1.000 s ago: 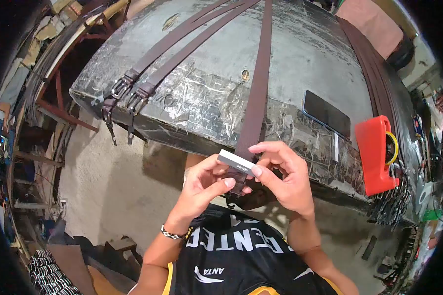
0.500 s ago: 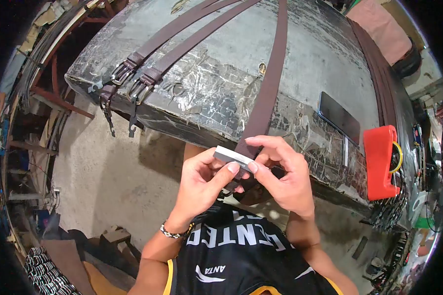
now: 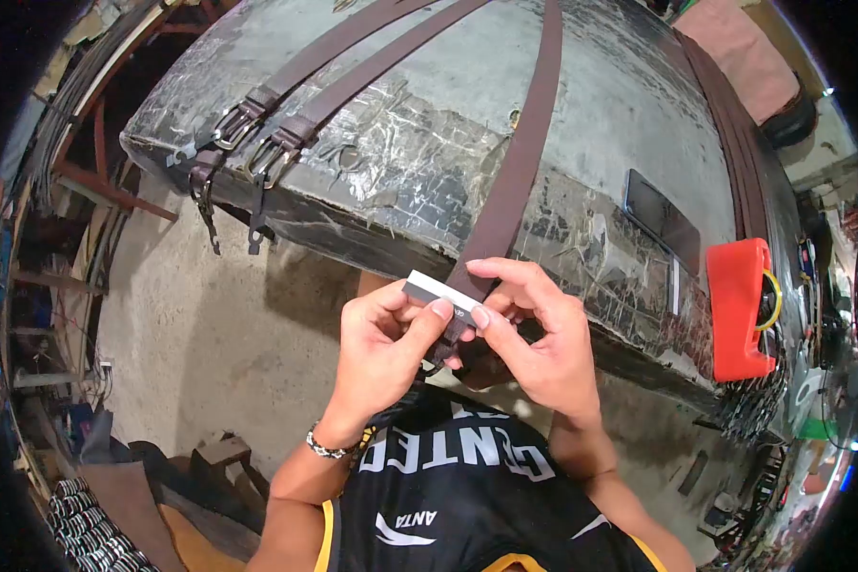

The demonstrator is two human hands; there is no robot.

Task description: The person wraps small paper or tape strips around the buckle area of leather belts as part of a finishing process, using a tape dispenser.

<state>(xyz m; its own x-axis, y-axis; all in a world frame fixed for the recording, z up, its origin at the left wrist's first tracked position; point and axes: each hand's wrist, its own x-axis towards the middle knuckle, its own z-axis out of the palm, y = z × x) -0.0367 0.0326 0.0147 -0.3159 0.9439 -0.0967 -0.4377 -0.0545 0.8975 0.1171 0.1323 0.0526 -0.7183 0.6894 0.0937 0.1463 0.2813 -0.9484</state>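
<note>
A dark brown leather belt [image 3: 524,153] lies along the grey worktable [image 3: 582,105] and hangs over its near edge. My left hand [image 3: 381,357] and my right hand [image 3: 534,343] meet at the belt's hanging end, just below the table edge. Both pinch a small white and grey card tag [image 3: 439,294] held across that end. My left thumb presses on the tag, and my right thumb and forefinger grip its right side. The belt tip below my fingers is mostly hidden.
Two more brown belts with metal buckles [image 3: 257,143] hang over the table's left corner. A dark phone [image 3: 663,221] lies on the right side, beside a red tool [image 3: 739,310]. More belts [image 3: 734,143] run along the table's right edge. Concrete floor lies below.
The view shifted slightly; my hands with the tag and belt end moved a little up and left, still closed on the tag.
</note>
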